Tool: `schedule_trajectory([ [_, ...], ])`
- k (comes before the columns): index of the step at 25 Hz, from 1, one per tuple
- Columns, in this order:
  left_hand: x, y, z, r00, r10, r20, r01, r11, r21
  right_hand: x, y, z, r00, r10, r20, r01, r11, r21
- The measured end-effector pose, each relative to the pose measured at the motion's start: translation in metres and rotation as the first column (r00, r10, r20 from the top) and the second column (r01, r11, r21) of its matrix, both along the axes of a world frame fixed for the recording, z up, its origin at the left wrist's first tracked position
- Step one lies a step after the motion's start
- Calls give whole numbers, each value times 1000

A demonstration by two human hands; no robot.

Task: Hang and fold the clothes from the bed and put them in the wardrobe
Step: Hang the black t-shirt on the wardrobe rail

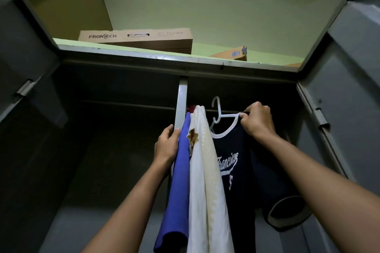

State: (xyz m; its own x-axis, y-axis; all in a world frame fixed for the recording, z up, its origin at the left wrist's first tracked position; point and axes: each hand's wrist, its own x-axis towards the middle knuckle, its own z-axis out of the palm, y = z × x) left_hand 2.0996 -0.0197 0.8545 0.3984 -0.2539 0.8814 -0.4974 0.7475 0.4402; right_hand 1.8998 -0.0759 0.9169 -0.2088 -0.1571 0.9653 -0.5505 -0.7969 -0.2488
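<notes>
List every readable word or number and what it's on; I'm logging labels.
"FRONTECH": cardboard box atop the wardrobe.
"LED Monitor": same box, faint.
"Francisc", end creased: navy shirt.
Number below it: partly hidden, unreadable.
On the smaller box, a blue label: too blurred.

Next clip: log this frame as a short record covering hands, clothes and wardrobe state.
place: open wardrobe, doors swung out
left hand: presses against hanging blue shirt
right hand: pinches navy shirt at the shoulder, on white hanger
hung already: blue shirt, white garment
hanger hook: seated or not, cannot tell
on top: cardboard boxes
</notes>
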Motion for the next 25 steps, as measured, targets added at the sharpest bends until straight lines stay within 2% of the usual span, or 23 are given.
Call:
schedule_trajectory([
  [3,14,-22,19,989,-151,0,151,988,-16,25,-30,19,1000,2,17,-2,1000,-23],
  [8,29,-46,21,982,-160,105,171,979,-107,53,-68,42,1000,-16,9,17,1000,-16],
  [11,30,-49,22,979,-163,122,180,973,-144,62,-78,50,1000,-14,-19,15,999,52],
  [15,31,-50,22,982,-153,113,168,976,-141,67,-68,63,996,76,-44,-69,988,141],
  [18,30,-51,22,979,-186,84,196,971,-135,73,-50,71,988,139,-66,-129,982,138],
  [21,27,-46,18,971,-238,32,240,962,-133,83,-34,70,951,310,19,-310,942,128],
  [25,20,-36,6,948,-313,-60,310,949,-53,94,-32,60,757,624,195,-653,737,177],
])
